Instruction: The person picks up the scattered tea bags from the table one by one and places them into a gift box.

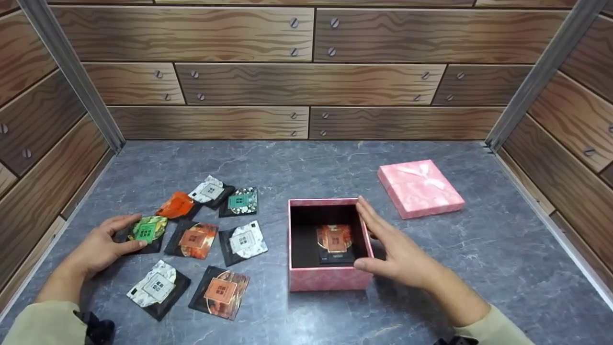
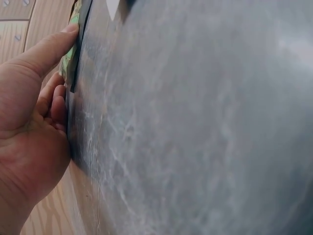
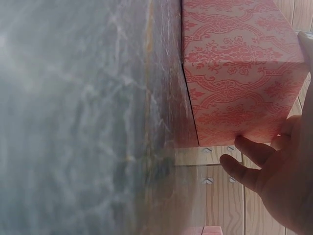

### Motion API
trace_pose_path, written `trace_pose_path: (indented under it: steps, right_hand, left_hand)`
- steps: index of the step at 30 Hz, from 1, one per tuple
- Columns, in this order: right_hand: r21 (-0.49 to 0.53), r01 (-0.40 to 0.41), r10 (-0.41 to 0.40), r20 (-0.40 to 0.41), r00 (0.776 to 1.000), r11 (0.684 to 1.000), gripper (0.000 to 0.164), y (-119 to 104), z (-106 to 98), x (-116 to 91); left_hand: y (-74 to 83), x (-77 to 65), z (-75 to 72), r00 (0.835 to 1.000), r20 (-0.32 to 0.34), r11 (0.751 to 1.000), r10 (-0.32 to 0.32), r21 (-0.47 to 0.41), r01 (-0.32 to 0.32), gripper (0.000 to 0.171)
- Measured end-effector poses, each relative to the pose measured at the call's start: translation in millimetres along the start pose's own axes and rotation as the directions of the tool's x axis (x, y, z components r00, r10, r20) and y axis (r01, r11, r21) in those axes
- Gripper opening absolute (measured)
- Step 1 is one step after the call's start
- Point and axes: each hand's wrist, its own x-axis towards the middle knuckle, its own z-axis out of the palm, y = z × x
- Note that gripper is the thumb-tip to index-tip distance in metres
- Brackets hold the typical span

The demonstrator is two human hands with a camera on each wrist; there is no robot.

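In the head view my left hand [image 1: 107, 244] is at the far left, thumb and fingers pinching the edges of a green-labelled sachet [image 1: 146, 232]. In the left wrist view the thumb presses on this sachet [image 2: 72, 54], while the other fingers are bent beside it. An uncovered pink box [image 1: 330, 279] with a dark inside stands right of the middle. One orange-labelled sachet [image 1: 335, 242] lies in it. My right hand [image 1: 400, 249] rests along the box's right side, fingers extended along the wall and thumb at the front corner. Fingertips touch the patterned wall [image 3: 239, 93] in the right wrist view.
Several sachets lie around the left hand, among them an orange one [image 1: 176, 206], a teal-labelled one [image 1: 242, 201], a white one [image 1: 243, 242] and a brownish one [image 1: 221, 292]. A pink lid [image 1: 421, 187] with a bow lies behind the right hand. Wood-patterned walls enclose the grey tabletop.
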Motion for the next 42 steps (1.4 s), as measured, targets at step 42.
trace_pose_path:
  steps: [42]
  right_hand:
    - [-0.006, -0.022, 0.022, 0.015, 1.000, 1.000, 0.107, -2, 0, 0]
  left_hand:
    - [14.9, -4.7, 5.6, 0.995, -0.101, 0.996, 0.007, 0.089, 0.002, 0.080]
